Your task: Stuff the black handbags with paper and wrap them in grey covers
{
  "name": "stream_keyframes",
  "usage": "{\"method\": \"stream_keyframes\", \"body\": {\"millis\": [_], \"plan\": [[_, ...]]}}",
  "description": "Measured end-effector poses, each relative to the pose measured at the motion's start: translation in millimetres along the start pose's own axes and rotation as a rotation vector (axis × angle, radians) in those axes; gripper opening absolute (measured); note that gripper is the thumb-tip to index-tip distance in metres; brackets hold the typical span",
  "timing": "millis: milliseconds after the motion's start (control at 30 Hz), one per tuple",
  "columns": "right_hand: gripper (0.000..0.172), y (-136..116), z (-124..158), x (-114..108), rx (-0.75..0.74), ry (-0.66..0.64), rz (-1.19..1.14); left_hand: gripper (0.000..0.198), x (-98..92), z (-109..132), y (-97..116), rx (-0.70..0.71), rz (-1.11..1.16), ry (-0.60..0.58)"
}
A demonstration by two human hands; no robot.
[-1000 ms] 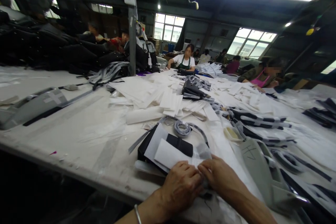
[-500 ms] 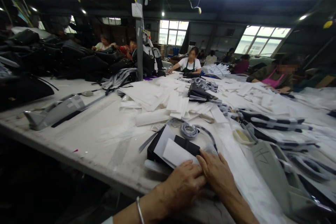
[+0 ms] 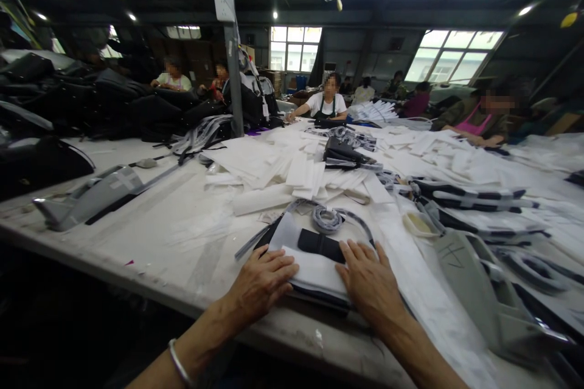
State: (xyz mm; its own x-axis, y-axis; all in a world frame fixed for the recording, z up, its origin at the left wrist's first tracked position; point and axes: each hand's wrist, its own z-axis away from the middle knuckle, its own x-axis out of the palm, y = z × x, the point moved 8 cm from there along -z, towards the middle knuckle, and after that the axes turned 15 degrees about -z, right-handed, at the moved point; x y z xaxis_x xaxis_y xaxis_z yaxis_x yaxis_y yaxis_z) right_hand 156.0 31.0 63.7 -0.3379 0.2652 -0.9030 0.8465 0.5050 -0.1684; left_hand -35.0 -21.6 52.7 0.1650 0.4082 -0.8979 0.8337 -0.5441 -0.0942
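In front of me lies a black bag [image 3: 310,295], flat near the table edge, with a white sheet [image 3: 314,268] on top of it. My left hand [image 3: 262,279] rests on the sheet's left end, fingers stretched out. Across the right end lies my right hand [image 3: 367,270], its fingers spread and flat. A black strap piece [image 3: 319,244] shows just beyond the sheet, partly under my right fingertips. Behind the bag sits a coiled grey wrapped strap [image 3: 326,219], its tails running to both sides of the bag.
White sheets [image 3: 301,173] are heaped mid-table. At right stand a grey tape dispenser [image 3: 474,279] and a shallow tub [image 3: 417,225]; another grey dispenser [image 3: 98,191] lies left. A metal post [image 3: 235,73] rises behind. A person [image 3: 323,103] works across the table. Black bags [image 3: 137,103] are piled at left.
My left hand has moved left, away from my right hand, onto the sheet's left end. The white sheet now lies flatter across the bag, and my right hand has flattened out.
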Motion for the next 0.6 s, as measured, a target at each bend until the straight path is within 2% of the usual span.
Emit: {"method": "stream_keyframes", "body": {"millis": [67,233,333,500,600], "plan": [[0.033,-18,-1,-1,-0.054,0.044,-0.074,0.031,0.6,0,-3,-0.024,0.032,0.008],[0.036,-54,17,19,-0.169,0.082,-0.253,0.03,0.7,-1,-13,-0.064,0.144,-0.004],[0.037,-57,28,24,-0.184,0.104,-0.236,0.035,2.0,-1,-14,-0.062,0.158,-0.05],[0.043,-61,34,20,-0.286,0.092,-0.155,0.068,8.1,8,-9,0.067,0.054,-0.163],[0.047,-65,37,23,-0.311,0.048,-0.129,0.066,10.6,11,-16,0.097,-0.003,-0.177]]}}
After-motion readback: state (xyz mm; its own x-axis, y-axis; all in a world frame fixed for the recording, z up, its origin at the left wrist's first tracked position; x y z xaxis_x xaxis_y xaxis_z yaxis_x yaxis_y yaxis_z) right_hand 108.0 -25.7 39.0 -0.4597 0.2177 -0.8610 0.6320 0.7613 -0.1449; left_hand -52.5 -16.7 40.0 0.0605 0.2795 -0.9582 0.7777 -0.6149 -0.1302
